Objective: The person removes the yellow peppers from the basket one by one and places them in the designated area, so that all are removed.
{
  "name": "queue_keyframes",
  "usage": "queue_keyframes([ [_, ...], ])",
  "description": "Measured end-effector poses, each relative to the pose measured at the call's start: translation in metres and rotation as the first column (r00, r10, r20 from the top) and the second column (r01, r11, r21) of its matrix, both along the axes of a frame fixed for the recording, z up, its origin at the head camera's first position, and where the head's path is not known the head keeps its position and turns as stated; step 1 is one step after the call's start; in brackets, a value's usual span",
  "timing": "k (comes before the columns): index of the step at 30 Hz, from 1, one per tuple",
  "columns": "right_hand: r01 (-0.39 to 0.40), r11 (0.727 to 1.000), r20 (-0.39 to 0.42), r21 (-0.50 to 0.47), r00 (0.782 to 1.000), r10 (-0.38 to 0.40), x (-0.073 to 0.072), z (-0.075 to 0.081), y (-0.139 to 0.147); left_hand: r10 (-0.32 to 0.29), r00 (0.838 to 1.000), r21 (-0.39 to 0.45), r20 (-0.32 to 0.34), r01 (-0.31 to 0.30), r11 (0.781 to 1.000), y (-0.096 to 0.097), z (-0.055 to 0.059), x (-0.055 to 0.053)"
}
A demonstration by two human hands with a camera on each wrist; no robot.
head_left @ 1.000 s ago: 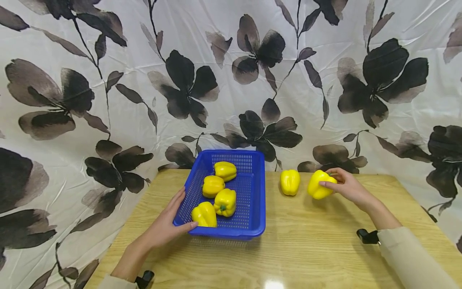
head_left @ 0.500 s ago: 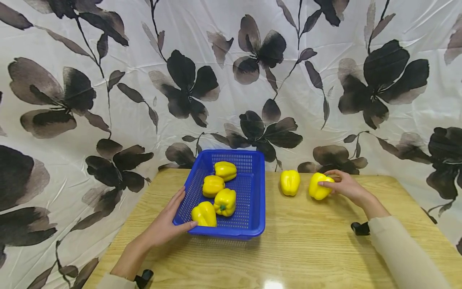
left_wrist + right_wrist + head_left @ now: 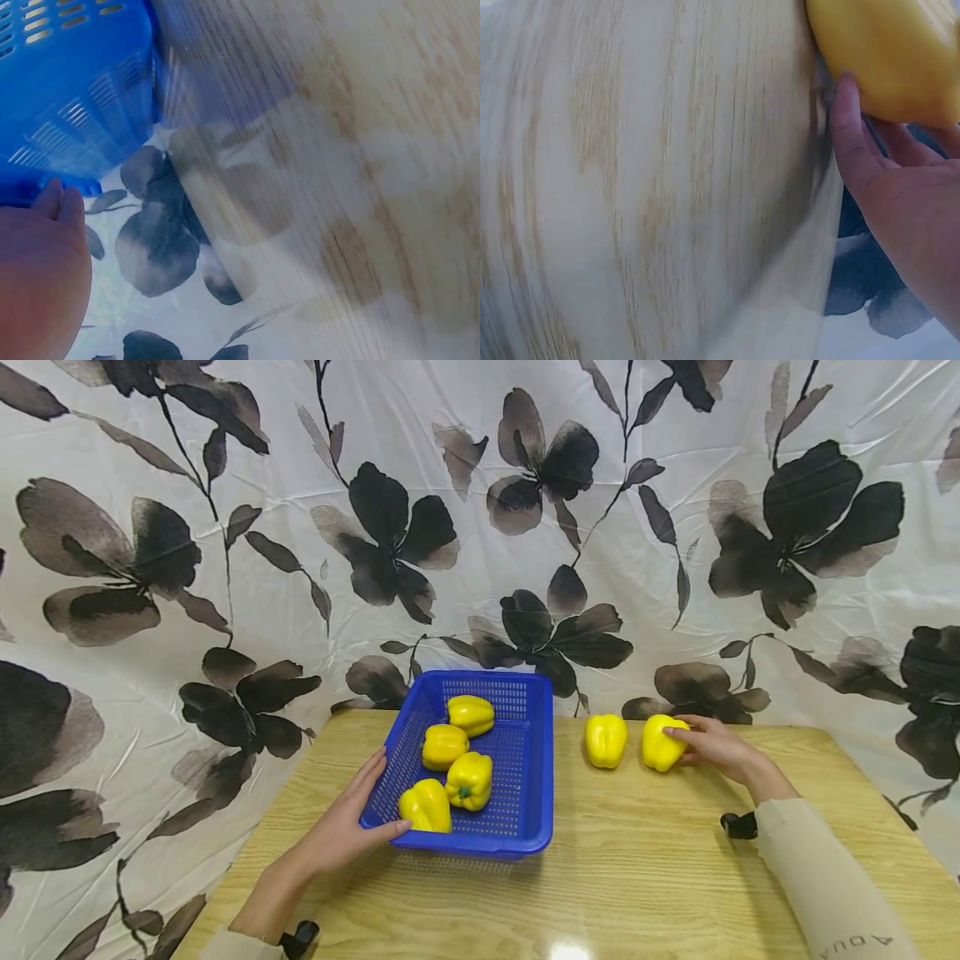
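A blue plastic basket with perforated walls holds several yellow bell peppers, all in its left and middle part. My left hand holds the basket's near left corner, thumb over the front rim and fingers along the left side; in the left wrist view the fingers meet the rim. To the right, my right hand holds a yellow bell pepper from its right side, thumb on the pepper's upper part. The right wrist view has the hand against the smooth pepper.
Another yellow bell pepper stands on the wooden table between the basket and the right hand. A floral cloth hangs right behind the table's far edge. Dark wrist devices sit under both forearms.
My right hand has shifted slightly, and the pepper in it now stands more upright than the tilted pose of a second ago. The left hand and the basket have stayed put.
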State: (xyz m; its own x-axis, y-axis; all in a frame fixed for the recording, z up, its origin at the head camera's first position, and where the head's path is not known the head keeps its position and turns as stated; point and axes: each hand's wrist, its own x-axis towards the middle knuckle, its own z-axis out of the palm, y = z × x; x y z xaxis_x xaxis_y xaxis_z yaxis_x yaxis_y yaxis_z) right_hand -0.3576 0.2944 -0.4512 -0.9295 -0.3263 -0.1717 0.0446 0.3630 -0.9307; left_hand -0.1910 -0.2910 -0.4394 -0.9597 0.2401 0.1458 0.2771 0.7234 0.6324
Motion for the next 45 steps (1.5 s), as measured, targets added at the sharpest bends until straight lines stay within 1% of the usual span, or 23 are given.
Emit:
queue_keyframes([
  [2, -0.012, 1.0, 0.006, -0.011, 1.0, 0.012, 0.0, 0.0, 0.001, -0.001, 1.0, -0.001, -0.003, 0.001, 1.0, 0.0, 0.0, 0.0],
  [9, -0.018, 1.0, 0.005, -0.026, 1.0, 0.018, -0.002, 0.001, 0.002, -0.008, 1.0, 0.002, -0.011, 0.008, 1.0, 0.0, 0.002, 0.001],
  [14, 0.006, 0.999, 0.015, -0.032, 1.0, -0.005, -0.003, 0.001, 0.002, -0.01, 1.0, 0.005, -0.01, 0.01, 1.0, 0.0, 0.003, 0.001],
  [20, 0.027, 0.999, 0.019, -0.038, 0.999, -0.027, 0.002, 0.003, 0.003, -0.019, 1.0, 0.016, -0.013, 0.019, 1.0, 0.001, 0.004, 0.001],
  [23, 0.032, 0.998, -0.001, -0.051, 0.999, -0.032, 0.006, 0.006, 0.003, -0.02, 1.0, 0.014, -0.015, 0.02, 1.0, 0.002, 0.005, 0.0],
  [26, 0.022, 0.999, -0.04, -0.04, 0.999, -0.024, 0.01, 0.012, 0.004, -0.018, 1.0, 0.015, -0.011, 0.018, 1.0, 0.003, 0.006, -0.002],
  [30, -0.007, 1.0, -0.088, 0.003, 0.996, 0.008, 0.016, 0.023, 0.007, -0.012, 1.0, 0.015, -0.002, 0.013, 1.0, 0.003, 0.007, -0.002],
  [38, -0.073, 0.995, -0.138, 0.072, 0.987, 0.083, 0.029, 0.04, 0.014, -0.003, 1.0, 0.017, 0.001, 0.003, 1.0, 0.003, 0.007, -0.001],
  [45, -0.102, 0.987, -0.201, 0.128, 0.971, 0.127, 0.047, 0.054, 0.004, 0.006, 1.0, 0.012, 0.012, -0.006, 1.0, 0.002, 0.002, 0.0],
])
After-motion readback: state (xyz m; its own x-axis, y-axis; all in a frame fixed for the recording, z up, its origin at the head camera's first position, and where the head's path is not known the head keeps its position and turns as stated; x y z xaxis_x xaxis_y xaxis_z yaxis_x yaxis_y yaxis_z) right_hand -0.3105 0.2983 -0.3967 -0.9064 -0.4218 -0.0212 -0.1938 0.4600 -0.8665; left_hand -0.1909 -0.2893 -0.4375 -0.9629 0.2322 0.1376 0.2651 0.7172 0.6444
